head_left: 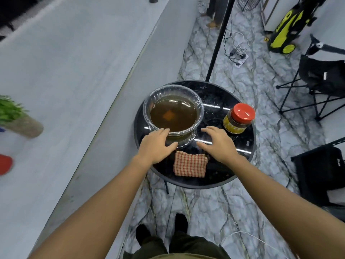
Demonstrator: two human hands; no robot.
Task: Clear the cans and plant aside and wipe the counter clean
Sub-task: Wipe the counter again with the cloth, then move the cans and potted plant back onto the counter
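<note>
plant [11, 111] and red can [4, 164] cut by left edge, blurred; jar [238, 118] label unreadable.

No readable text, brand, number or sign showing anywhere. Carrying a yellow label with dark markings too blurred to make out: the red-lidded glass jar [238, 118] on the round black table [242, 161]. Showing dark markings too small and blurred to read: the yellow-green and black wheeled machine [283, 28] on the marbled floor.

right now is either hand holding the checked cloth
No, the checked cloth lies folded on the round table, between the left hand and right hand.
</note>
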